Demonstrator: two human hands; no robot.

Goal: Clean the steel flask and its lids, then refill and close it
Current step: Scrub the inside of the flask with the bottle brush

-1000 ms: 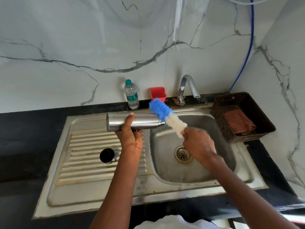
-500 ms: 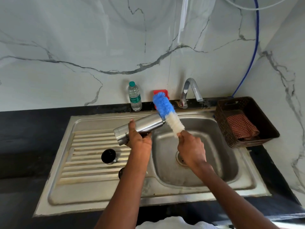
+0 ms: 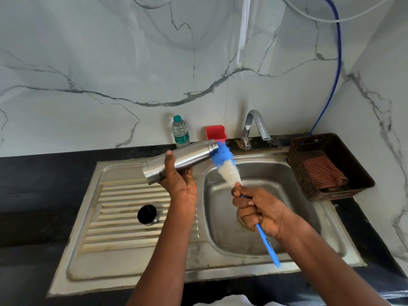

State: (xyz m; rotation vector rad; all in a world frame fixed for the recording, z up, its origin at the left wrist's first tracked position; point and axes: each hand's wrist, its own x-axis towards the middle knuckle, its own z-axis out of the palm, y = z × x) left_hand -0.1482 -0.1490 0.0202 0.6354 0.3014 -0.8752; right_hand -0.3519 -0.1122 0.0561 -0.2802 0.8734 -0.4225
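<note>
My left hand (image 3: 180,180) grips the steel flask (image 3: 187,159) near its base and holds it tilted above the sink's draining board, open threaded mouth pointing up and right. My right hand (image 3: 257,209) grips the blue handle of a bottle brush (image 3: 226,165). The brush's blue and white bristle head lies against the flask's mouth, outside it. A black lid (image 3: 146,214) with a steel rim stands on the ribbed draining board below the flask. Any second lid is hidden behind my left arm.
The steel sink (image 3: 260,228) has its basin on the right and a tap (image 3: 256,127) behind it. A plastic water bottle (image 3: 181,132) and a red holder (image 3: 216,131) stand at the wall. A dark basket (image 3: 331,166) with a checked cloth sits right.
The flask has been lifted and tilted with its mouth higher. My right hand has drawn back towards me, so the brush handle shows and the bristles sit at the mouth.
</note>
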